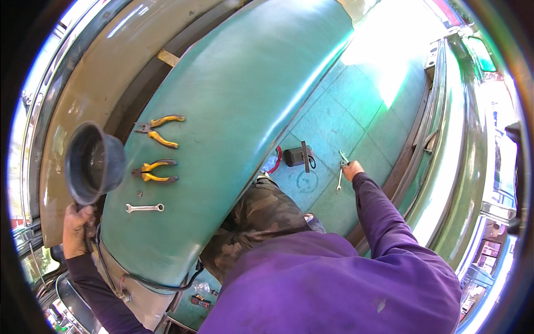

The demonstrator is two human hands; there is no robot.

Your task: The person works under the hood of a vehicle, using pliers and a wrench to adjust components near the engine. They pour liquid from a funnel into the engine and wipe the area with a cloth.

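Note:
At the left, my left hand (79, 229) is closed at the lower edge of a black, round, bowl-shaped piece (113, 161), which is tilted so its hollow inside shows. My right hand (353, 170) reaches out low over the tiled floor, fingers closed on a small wrench (340, 179). A slim green piece (344, 156) sticks out beyond the same fingers; its kind is unclear. On the green padded seat lie yellow-and-black pliers (161, 132), a second yellow-and-black pair of cutters (155, 171) and a combination wrench (144, 208). A tiny dark bit (139, 193) rests between the cutters and that wrench.
The long green seat (245, 72) runs between my hands. Beyond my knee, a black boxy object (295, 157) and a red curved handle (276, 161) are on the tiled floor (339, 106). A black cable (161, 287) loops round the seat's near end. A green metal side wall (445, 161) bounds the right.

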